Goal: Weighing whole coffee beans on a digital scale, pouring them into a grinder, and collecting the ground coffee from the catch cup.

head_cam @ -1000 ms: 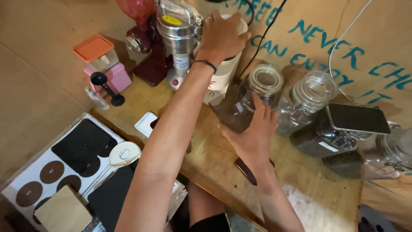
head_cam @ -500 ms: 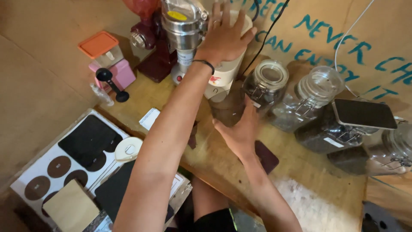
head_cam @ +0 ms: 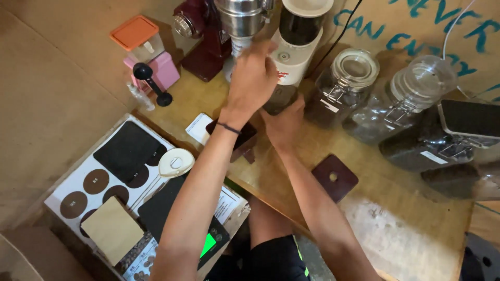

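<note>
A white electric coffee grinder (head_cam: 299,54) with a dark hopper and a cream lid (head_cam: 307,6) stands at the back of the wooden table (head_cam: 396,208). My left hand (head_cam: 252,78), a thin dark band at its wrist, is curled against the grinder's lower front, covering part of the body. My right hand (head_cam: 285,124) sits just below it, wrapped on the dark catch cup (head_cam: 278,98) under the grinder. The cup's base is hidden by my fingers.
A steel grinder (head_cam: 239,18) and a dark red one (head_cam: 200,44) stand left of the white grinder. Right of it are two clip-top glass jars (head_cam: 346,86) (head_cam: 411,93) and a jar of dark beans (head_cam: 432,148). A brown square coaster (head_cam: 334,177), a pink box (head_cam: 164,70), a black scoop (head_cam: 151,83) and a scale with a green display (head_cam: 208,244) lie around.
My left hand came down from the grinder's top to its lower front. My right hand left the table surface and reached forward onto the dark cup under the grinder.
</note>
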